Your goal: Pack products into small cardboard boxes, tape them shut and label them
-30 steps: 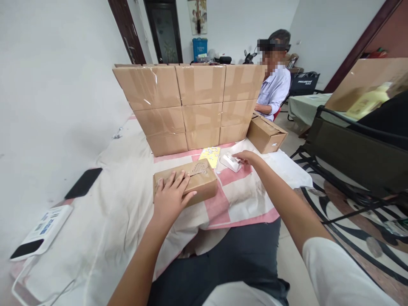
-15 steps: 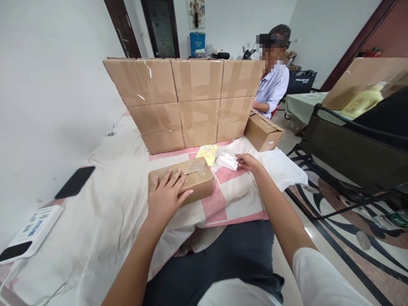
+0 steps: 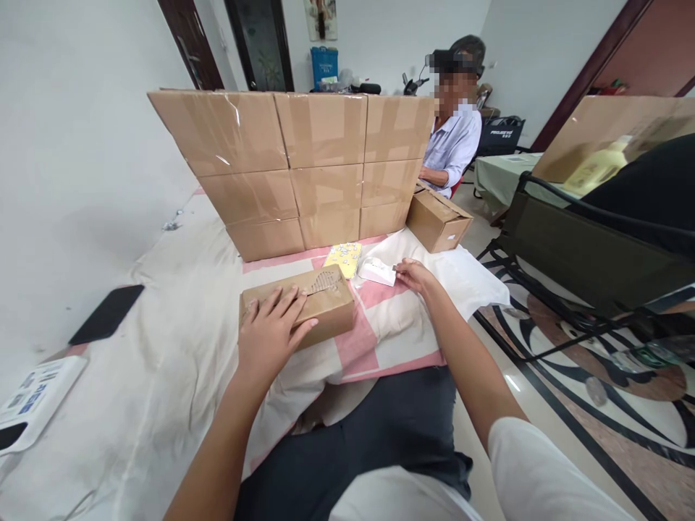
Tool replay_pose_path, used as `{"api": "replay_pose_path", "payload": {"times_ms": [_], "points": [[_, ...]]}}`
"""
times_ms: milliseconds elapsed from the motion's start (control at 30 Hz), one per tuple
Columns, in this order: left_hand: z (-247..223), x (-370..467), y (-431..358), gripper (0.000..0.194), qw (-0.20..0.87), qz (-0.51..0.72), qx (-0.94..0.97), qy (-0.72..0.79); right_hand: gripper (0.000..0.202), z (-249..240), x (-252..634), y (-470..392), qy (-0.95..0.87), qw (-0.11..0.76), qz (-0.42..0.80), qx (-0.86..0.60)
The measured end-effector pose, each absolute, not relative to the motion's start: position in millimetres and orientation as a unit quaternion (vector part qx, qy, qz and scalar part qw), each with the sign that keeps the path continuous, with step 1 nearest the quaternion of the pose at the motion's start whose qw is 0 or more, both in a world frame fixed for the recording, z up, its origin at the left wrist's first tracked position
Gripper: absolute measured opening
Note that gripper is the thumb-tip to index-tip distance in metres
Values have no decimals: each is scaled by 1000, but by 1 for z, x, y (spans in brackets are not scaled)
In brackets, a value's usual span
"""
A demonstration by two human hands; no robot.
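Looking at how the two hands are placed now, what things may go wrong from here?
The left hand rests on a brown box whose top has a torn-looking patch; pressing hard might damage it more. The right hand is at the edge of the white item, which lies close beside the yellow card; a push could knock them together. The cloth is wrinkled, so the box may shift.

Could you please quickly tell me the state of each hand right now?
Left hand: open, resting on the cardboard box.
Right hand: fingers curled at the white object; whether gripping cannot be told.
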State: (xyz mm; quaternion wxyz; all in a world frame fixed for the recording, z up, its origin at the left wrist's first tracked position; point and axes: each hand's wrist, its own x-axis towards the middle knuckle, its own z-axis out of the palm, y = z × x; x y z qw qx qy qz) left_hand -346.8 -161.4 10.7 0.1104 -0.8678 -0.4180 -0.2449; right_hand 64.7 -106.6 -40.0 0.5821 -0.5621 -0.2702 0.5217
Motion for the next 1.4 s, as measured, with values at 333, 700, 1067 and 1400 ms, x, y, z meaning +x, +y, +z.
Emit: {"api": "replay_pose_path", "payload": {"times_ms": [333,700,1067,1400], "points": [[12,-351,-161,53,101,-239,-877,-404,38,-36,83,-111,-264,472,573,-617],[13,-353,-164,53,100,-239,-879,-401,25,-55,76,-130,-271,561,561,-545],[12,-352,-163,54,102,-236,-878,-404,42,-67,59,-139,-319,660,483,-480],[51,-340,-163,35,75,-272,-877,-390,46,8,-18,-162,-487,636,480,-357]]}}
